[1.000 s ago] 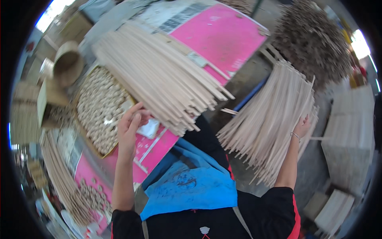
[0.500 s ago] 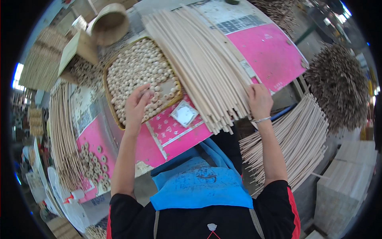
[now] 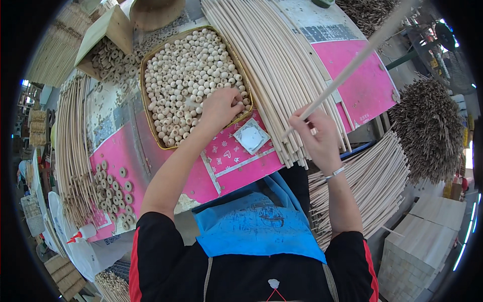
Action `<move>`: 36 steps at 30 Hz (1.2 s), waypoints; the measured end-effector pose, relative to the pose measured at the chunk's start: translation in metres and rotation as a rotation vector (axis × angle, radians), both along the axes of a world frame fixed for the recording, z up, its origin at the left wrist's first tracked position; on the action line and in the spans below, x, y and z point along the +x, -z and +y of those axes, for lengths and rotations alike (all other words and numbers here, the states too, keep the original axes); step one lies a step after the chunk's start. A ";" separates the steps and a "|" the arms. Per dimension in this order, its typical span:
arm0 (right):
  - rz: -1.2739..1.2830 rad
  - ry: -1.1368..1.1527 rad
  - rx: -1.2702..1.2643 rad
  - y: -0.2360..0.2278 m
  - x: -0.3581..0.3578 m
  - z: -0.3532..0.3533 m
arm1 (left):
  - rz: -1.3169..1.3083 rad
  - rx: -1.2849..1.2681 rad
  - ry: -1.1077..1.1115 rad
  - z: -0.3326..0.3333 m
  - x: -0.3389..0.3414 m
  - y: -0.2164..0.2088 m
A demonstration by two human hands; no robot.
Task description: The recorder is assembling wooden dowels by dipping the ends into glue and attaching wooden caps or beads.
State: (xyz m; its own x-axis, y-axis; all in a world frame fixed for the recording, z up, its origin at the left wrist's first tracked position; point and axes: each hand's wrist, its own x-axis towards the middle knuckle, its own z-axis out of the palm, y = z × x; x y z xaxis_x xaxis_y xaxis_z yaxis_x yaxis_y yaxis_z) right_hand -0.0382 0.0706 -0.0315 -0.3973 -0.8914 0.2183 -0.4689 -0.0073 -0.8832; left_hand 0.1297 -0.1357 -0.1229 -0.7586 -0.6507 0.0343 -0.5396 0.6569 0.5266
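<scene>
My right hand (image 3: 320, 138) grips one thin wooden dowel (image 3: 347, 74) near its lower end. The dowel slants up toward the far right, above a row of similar dowels (image 3: 282, 65) lying on the table. My left hand (image 3: 221, 108) is at the near right corner of a yellow-rimmed tray (image 3: 143, 83) full of round wooden beads (image 3: 186, 65). Its fingers are bent together, and whatever is between them is hidden. A small square dish with a white substance (image 3: 251, 137) lies between the tray and the dowel row, just nearer than my left hand.
Wooden rings (image 3: 113, 191) and a red-tipped white bottle (image 3: 86, 231) sit at the table's near left. A wooden box (image 3: 113, 30) spills rings at the far left. More dowels (image 3: 357, 186), a dark stick bundle (image 3: 427, 126) and stacked pale wood (image 3: 422, 236) stand to the right.
My right hand has lifted one dowel off the row and moved slightly left and nearer. My left hand has shifted right across the beads, its fingers now curled. The view has shifted a little.
</scene>
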 end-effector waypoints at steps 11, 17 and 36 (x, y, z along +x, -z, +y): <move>0.127 -0.080 0.058 0.047 0.041 -0.033 | 0.723 0.885 -0.180 0.083 0.063 -0.042; 0.159 -0.097 0.025 0.053 0.052 -0.037 | 0.755 1.187 -0.311 0.112 0.079 -0.017; -0.298 0.014 -0.137 0.036 0.036 -0.007 | 0.860 1.370 -0.430 0.116 0.055 -0.002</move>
State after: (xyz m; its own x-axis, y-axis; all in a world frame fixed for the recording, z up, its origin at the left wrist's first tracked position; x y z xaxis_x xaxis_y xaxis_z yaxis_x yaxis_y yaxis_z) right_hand -0.0021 0.0634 -0.0674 -0.4741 -0.8555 0.2081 -0.1909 -0.1309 -0.9728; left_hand 0.1845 -0.0193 -0.1206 -0.5925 -0.6912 -0.4138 0.1851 -0.6167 0.7651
